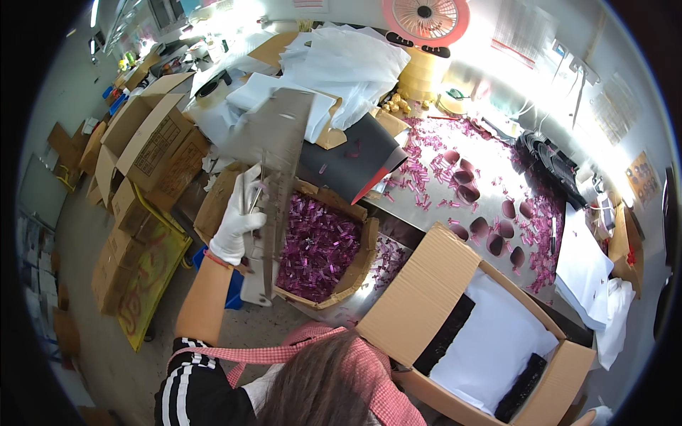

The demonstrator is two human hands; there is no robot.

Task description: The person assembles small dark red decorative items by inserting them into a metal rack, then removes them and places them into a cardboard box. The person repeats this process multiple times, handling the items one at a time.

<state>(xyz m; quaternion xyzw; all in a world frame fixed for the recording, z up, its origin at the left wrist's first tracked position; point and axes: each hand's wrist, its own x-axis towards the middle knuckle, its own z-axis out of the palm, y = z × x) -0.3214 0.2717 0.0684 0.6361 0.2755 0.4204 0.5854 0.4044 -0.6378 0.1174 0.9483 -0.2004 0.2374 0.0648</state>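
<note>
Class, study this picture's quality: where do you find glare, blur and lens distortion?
Head view: glare bleaches the wall beside the pink fan; head view: the grey panel in the left hand looks smeared, probably by motion; head view: fisheye distortion bends straight edges toward the picture's dark, rounded border.

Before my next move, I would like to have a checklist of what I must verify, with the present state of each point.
1. Left hand has hold of the grey panel: ok.
2. Panel does not touch the purple pieces in the worn box: cannot tell, it is blurred.
3. Large carton is open: ok, white sheet visible inside.
4. Metal bench is free of loose pieces: not ok, purple ones lie scattered.
5. Right hand is free: cannot tell, mostly out of view.
</note>
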